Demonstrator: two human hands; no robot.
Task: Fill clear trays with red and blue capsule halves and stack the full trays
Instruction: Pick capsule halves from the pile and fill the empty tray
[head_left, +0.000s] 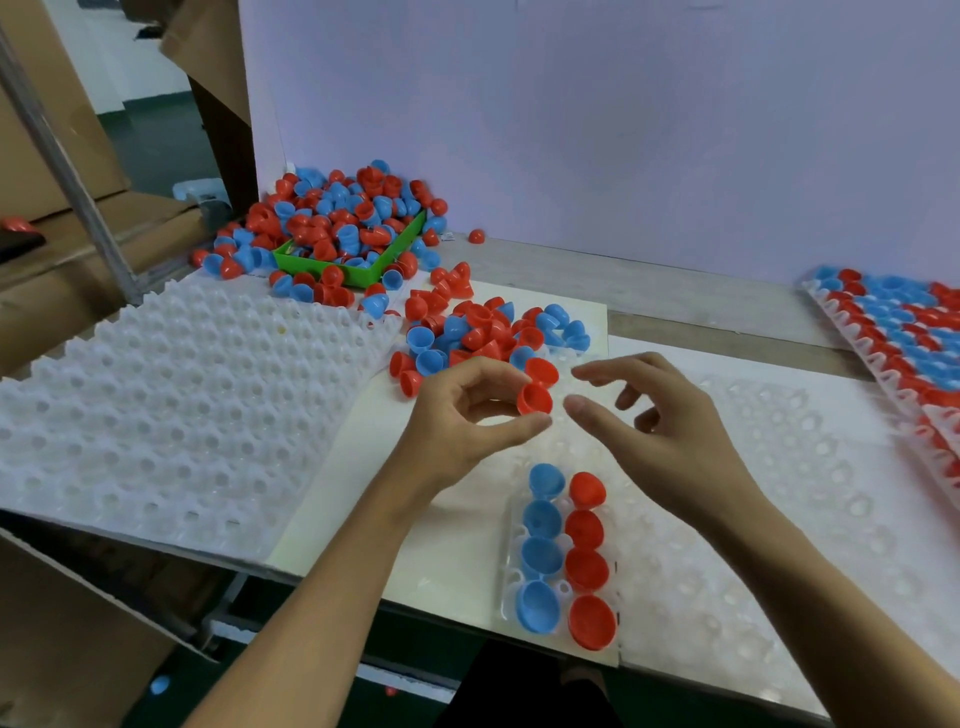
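My left hand (467, 415) pinches a red capsule half (534, 399) between curled fingers and thumb, above the clear tray (727, 519). My right hand (649, 415) hovers just to its right, fingers relaxed and holding nothing. At the tray's near left corner sit a column of several blue halves (541, 551) and a column of several red halves (587, 556). A loose pile of red and blue halves (483, 332) lies just beyond my hands.
A green bin (358, 260) heaped with capsule halves stands at the back left. A stack of white empty trays (171, 405) lies at the left. Filled trays (904, 338) are stacked at the far right. A pale wall panel stands behind the table.
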